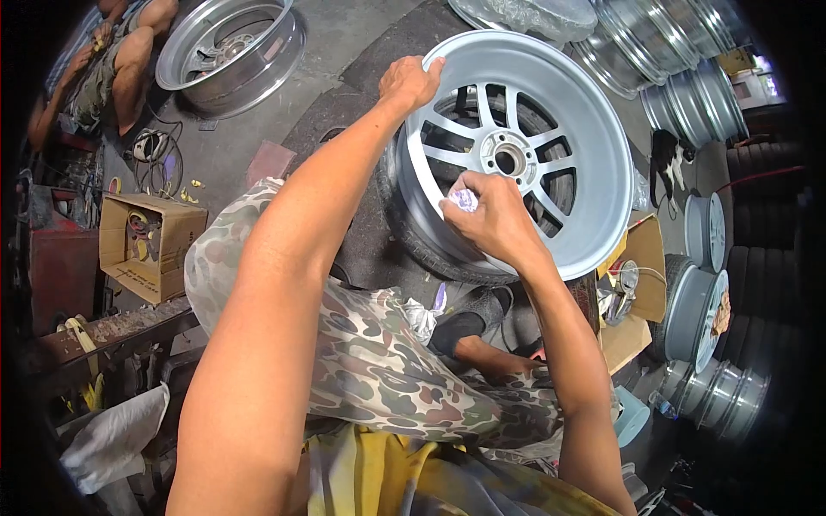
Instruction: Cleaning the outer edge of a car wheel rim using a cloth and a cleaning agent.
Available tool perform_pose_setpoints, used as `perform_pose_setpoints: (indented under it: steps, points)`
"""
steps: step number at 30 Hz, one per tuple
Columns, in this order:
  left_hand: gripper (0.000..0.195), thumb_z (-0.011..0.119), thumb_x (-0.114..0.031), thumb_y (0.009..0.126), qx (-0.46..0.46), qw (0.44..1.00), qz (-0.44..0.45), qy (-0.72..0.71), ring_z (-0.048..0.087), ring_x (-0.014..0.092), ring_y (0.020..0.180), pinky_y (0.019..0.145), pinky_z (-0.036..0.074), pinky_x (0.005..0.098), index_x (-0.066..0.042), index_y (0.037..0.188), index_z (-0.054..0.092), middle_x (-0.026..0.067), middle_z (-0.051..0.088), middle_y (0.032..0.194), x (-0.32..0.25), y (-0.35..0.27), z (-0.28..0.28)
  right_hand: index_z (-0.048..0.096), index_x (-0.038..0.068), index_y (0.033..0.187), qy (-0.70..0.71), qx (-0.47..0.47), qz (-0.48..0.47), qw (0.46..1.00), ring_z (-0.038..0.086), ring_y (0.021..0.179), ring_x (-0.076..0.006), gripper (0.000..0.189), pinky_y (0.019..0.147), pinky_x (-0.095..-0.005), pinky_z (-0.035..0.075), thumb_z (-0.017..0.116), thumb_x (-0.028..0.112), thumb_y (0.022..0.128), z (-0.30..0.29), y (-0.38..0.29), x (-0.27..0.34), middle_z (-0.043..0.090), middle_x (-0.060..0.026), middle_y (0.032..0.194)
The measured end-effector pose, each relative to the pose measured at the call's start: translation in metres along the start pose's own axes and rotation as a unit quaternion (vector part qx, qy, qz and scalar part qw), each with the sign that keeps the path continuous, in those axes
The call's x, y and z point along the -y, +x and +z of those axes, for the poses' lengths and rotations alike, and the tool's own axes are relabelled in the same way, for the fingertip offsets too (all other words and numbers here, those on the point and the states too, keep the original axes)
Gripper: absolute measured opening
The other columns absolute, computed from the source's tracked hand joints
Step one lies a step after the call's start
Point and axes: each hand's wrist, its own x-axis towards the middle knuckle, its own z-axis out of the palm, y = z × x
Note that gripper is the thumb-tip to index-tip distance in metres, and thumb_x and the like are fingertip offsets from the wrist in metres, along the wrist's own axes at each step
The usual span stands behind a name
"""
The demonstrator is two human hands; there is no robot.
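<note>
A silver alloy wheel rim [594, 148] lies tilted on a black tyre [429, 261] before me, its hollow side with spokes and centre bore facing up. My left hand [411, 82] grips the lip at the upper left, thumb over the edge. Lower down, my right hand [493, 209] pinches a crumpled purple-and-white piece of sheet [463, 199], perhaps abrasive paper, against or just above the near-left lip. Its contact with the metal is hidden by the fingers.
Another rim [284, 61] lies at upper left, near a seated person [132, 77]. A cardboard box with tape rolls [184, 222] stands left; another box [648, 264] stands right. Stacked rims [694, 106] and a black-and-white cat [668, 164] are at right.
</note>
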Motion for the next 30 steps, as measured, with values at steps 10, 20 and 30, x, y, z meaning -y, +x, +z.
perform_pose_setpoints:
  steps: [10, 20, 30]
  points:
    - [0.069, 0.051, -0.062, 0.1, -0.002, 1.0, -0.005, 0.017, 0.066, 0.042, 0.124, 0.106, 0.05, 0.0525, -0.004, 0.13, 0.072, 0.0237, 0.073, 0.124, -0.001, -0.001, 0.001, 0.072, -0.007, 0.087, 0.009, 0.015, -0.004, 1.0, 0.069, 0.062, -0.037, 0.026, 0.066, -0.0432, 0.054, 0.075, 0.019, 0.083, -0.002, 0.0, -0.009, 0.067, -0.0257, 0.067]
    - [0.071, 0.051, -0.064, 0.099, 0.0, 1.0, -0.013, 0.024, 0.065, 0.042, 0.125, 0.106, 0.05, 0.0529, -0.003, 0.131, 0.071, 0.0244, 0.072, 0.127, -0.003, -0.003, -0.002, 0.071, -0.004, 0.083, 0.007, 0.027, 0.016, 0.999, 0.063, 0.06, -0.0172, 0.024, 0.059, -0.0364, 0.05, 0.079, 0.019, 0.085, 0.005, 0.012, -0.02, 0.065, -0.0091, 0.065]
    - [0.062, 0.053, -0.059, 0.101, 0.0, 1.0, -0.018, 0.014, 0.065, 0.041, 0.124, 0.104, 0.052, 0.0526, -0.006, 0.127, 0.072, 0.0212, 0.071, 0.129, -0.003, -0.003, -0.003, 0.069, -0.007, 0.09, -0.064, -0.025, -0.037, 0.997, 0.067, 0.089, -0.047, 0.023, 0.08, -0.0526, 0.051, 0.075, 0.015, 0.086, -0.003, -0.032, 0.006, 0.069, -0.0266, 0.09]
